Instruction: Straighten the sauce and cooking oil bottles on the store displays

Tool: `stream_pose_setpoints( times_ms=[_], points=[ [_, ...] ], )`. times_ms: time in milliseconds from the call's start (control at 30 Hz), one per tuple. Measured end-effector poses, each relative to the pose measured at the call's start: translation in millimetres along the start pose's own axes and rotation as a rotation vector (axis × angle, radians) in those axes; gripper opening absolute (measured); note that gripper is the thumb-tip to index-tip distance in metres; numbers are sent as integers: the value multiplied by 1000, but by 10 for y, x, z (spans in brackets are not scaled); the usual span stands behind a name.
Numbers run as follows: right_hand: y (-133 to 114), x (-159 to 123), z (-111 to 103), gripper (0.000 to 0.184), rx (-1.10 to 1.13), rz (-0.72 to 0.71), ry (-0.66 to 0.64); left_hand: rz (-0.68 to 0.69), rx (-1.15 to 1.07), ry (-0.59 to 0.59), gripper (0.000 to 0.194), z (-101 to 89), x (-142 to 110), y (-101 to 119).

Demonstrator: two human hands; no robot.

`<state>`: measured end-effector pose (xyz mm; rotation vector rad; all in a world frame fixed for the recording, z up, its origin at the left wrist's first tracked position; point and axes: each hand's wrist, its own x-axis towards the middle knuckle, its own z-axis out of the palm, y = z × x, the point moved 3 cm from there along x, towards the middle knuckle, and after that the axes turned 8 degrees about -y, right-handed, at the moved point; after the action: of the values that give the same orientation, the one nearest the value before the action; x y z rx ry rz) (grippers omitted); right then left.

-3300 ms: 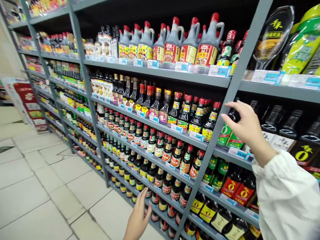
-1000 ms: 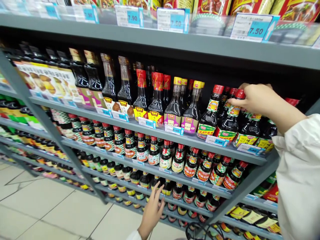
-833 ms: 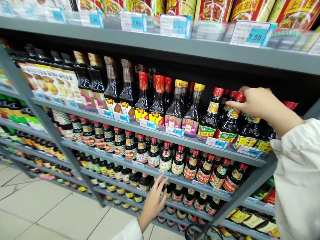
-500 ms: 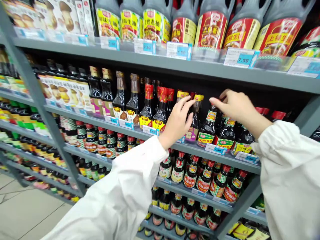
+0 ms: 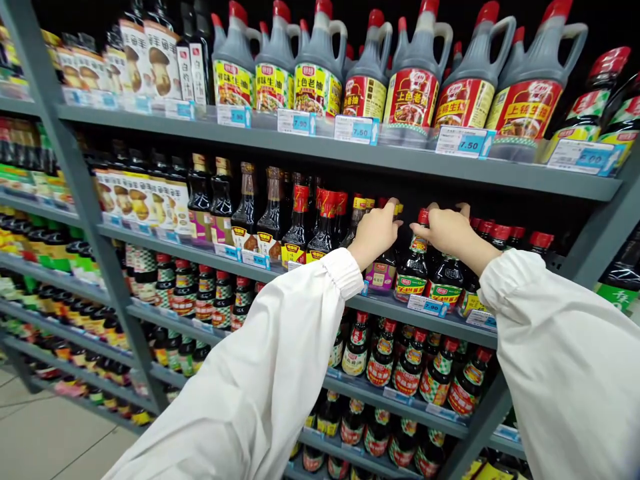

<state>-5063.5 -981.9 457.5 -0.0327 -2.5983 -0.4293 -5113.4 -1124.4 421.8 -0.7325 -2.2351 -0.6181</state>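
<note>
My left hand [image 5: 376, 230] reaches over the middle shelf at the neck of a dark sauce bottle [image 5: 383, 272] with a yellow cap and purple label. Its visible fingers are apart; whether they touch the glass I cannot tell. Just right of it stands a red-capped soy sauce bottle [image 5: 411, 270] with a green and red label. The thumb of my right hand [image 5: 453, 232] lies at that bottle's neck, while its other fingers stretch back above the bottles behind, partly hidden. Under my right wrist is another dark bottle [image 5: 447, 277] with a green label.
Above my hands runs a grey shelf [image 5: 320, 143] with large handled jugs [image 5: 411, 97] and price tags. Red-topped bottles [image 5: 320, 227] stand left of my left hand. Rows of small bottles [image 5: 407, 367] fill the lower shelves. A grey upright [image 5: 590, 247] rises at the right.
Both hands have moved in closer to the bottles, the left one a little to the right. The view has tilted up, showing more of the jugs on the upper shelf.
</note>
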Motion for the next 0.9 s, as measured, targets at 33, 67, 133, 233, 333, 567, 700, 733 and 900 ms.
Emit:
stream_pose_setpoints(
  times_ms=[33,67,133,233,333,567,700,733,900],
  points=[
    [-3,-5,-5,52,0,4,4,-13,12,-13,43,-13,0,11],
    [-6,-13,-10,52,-3,8,9,-27,20,-32,44,-25,-2,21],
    [-8,-29,-17,52,-14,14,26,-46,25,-70,46,-44,-13,38],
    [-10,-46,-5,53,-38,3,67,-58,35,-97,50,-43,-60,58],
    [-21,-99,19,55,-15,-10,119,-53,90,-92,59,-27,-144,78],
    [335,-657,-562,42,332,-168,525,140,73,138,45,-433,-477,-9],
    [1075,-703,-1405,24,540,-84,1076,261,-65,207,32,-606,-992,-164],
    [1243,-596,-1584,26,543,-35,1135,272,-70,210,31,-577,-1164,-203],
    [1583,283,-1906,38,480,200,794,281,-61,161,31,-77,-2097,-413]
  ],
)
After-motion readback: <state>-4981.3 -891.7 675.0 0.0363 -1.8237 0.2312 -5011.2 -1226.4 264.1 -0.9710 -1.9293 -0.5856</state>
